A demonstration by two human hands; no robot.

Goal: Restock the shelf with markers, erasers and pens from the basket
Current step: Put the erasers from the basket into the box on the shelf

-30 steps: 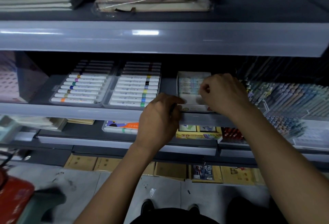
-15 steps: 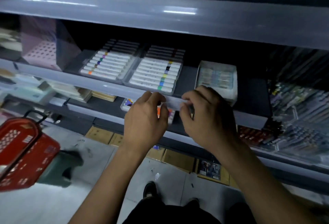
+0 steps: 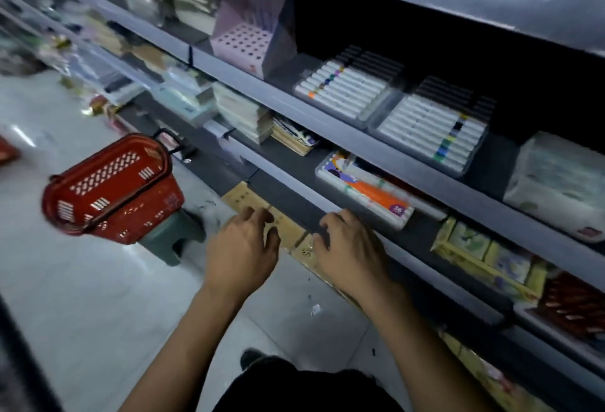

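Fingers (image 3: 258, 215) of left hand (image 3: 242, 251) loosely curled, holding nothing; right hand (image 3: 350, 254) likewise, beside lower shelf (image 3: 294, 195) edge. Red basket (image 3: 111, 189) on floor, left. Marker trays (image 3: 347, 90) on upper shelf.

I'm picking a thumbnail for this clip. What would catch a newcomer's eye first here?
Probably the red basket, the brightest thing in view, perched on a green stool on the floor at left. Next, the left hand and right hand, empty in the centre. Then two trays of white markers on the shelf at upper right.
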